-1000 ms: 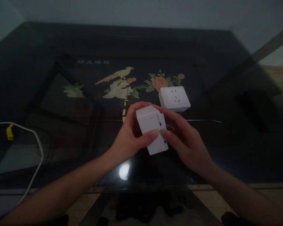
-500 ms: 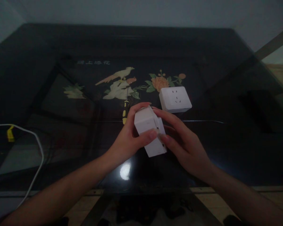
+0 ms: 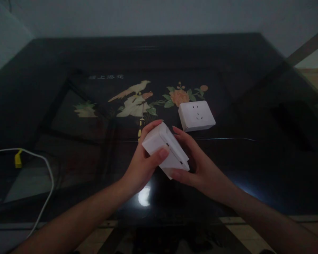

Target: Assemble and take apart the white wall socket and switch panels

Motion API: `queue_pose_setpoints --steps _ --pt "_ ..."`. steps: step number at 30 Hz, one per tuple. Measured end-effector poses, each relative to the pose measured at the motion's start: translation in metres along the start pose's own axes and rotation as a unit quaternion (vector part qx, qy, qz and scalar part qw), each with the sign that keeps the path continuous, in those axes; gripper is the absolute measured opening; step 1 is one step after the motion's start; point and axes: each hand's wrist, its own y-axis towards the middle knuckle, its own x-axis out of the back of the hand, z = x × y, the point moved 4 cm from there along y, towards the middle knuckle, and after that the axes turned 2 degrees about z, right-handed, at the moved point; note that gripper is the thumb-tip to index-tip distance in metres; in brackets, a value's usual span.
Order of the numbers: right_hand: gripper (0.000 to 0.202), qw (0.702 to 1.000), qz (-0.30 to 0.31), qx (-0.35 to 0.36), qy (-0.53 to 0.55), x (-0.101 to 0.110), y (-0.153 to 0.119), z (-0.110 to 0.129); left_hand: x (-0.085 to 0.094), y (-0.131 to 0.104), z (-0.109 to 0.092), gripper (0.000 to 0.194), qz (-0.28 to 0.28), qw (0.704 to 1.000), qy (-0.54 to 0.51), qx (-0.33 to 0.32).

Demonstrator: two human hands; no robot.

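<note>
A white wall socket box point(image 3: 159, 141) is held tilted above the table, its thin front panel edge with small dark notches turned up and to the right. My left hand point(image 3: 145, 158) wraps its left side, thumb across the near face and fingers behind the far end. My right hand point(image 3: 198, 162) is curled about the lower right corner, thumb on the near edge; its index finger stands off the panel and its other fingertips are hidden. Beyond my right hand lies a second white socket point(image 3: 197, 115), holes facing up. A screwdriver point(image 3: 140, 129) with a yellow-and-black handle lies just past my left fingers.
The dark glossy table point(image 3: 95, 197) carries an inlaid bird and flower picture point(image 3: 135, 91). A white cable point(image 3: 51, 176) with a yellow tag point(image 3: 18, 158) runs along the left side. A pale wall point(image 3: 148, 17) stands behind the table.
The socket box has turned and shifted slightly left, so its panel edge faces up more. My right index finger has come off its top, and my right thumb has moved down to the lower edge.
</note>
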Motion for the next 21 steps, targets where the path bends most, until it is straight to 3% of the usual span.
queue_pose_setpoints --steps 6,14,18,21 --pt "0.074 0.999 -0.003 0.034 -0.041 0.012 0.001 0.011 0.009 0.001 -0.008 0.073 0.020 0.993 0.099 -0.061" --pt "0.075 0.974 0.030 0.118 -0.193 0.030 -0.001 0.028 0.006 -0.002 -0.029 0.090 0.120 0.964 0.213 -0.101" --pt "0.089 0.964 0.036 0.131 -0.228 0.034 -0.001 0.028 0.006 -0.005 -0.027 0.097 0.127 0.962 0.218 -0.100" --pt "0.104 0.969 0.028 0.130 -0.207 0.035 -0.002 0.027 0.005 -0.004 -0.030 0.091 0.124 0.954 0.224 -0.156"
